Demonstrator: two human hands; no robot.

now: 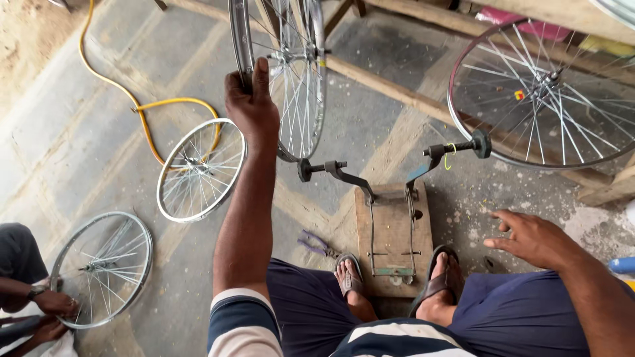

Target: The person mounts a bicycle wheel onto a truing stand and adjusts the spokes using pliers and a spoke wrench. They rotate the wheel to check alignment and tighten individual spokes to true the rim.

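Left hand (251,106) clamped on rim of spoked wheel (281,73), held upright at top centre above truing stand (390,218). Right hand (529,238) open, empty, lower right. Step: positioning wheel; seating it calls for axle lined between stand arms.

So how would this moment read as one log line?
left hand: grips wheel rim | right hand: open, above floor | truing stand: empty

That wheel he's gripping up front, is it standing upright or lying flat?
Upright. The wheel stands on edge, its rim gripped by the left hand, unlike the white-rimmed wheel lying flat on the floor.
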